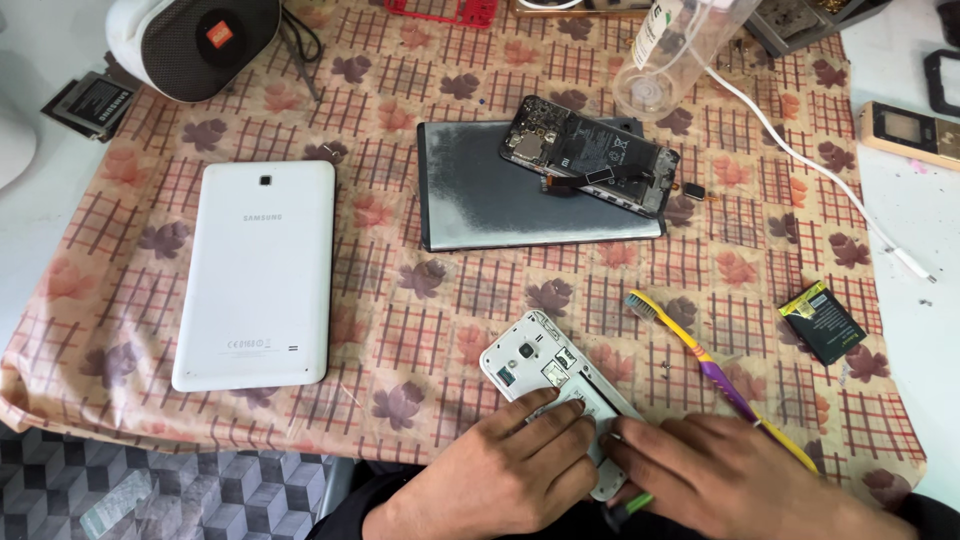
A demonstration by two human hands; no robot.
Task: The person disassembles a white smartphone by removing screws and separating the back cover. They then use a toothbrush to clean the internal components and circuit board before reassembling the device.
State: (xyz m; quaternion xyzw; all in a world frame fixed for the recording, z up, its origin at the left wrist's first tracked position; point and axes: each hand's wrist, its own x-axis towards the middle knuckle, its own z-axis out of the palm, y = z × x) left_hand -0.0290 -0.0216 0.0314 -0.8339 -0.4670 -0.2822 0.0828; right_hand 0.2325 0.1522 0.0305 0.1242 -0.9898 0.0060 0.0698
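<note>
Both hands meet over a white phone [553, 385] with its back cover off, lying face down at the near edge of the table. Left hand [500, 465] lies flat with its fingers [560, 412] pressed on the open back, apparently to steady the body; it grasps nothing. Right hand [715, 470] comes in from the other side, its fingertips at the lower part of the phone; whether it pinches a small tool or part cannot be told. A green-tipped object [625, 510] shows just beneath it.

Just beside the right hand lies a yellow and purple toothbrush [715, 375], bristles pointing away, within easy reach. Farther off rest a white tablet [255, 275], face down on the left, and a dark grey slab [500, 200] with an opened black phone [590, 155] laid on top. A small battery [822, 322] sits to the right, a clear plastic bottle [670, 60] and a white cable [820, 175] behind. Nothing stands between the hands and the white phone; the patterned cloth [420, 290] around it is otherwise bare.
</note>
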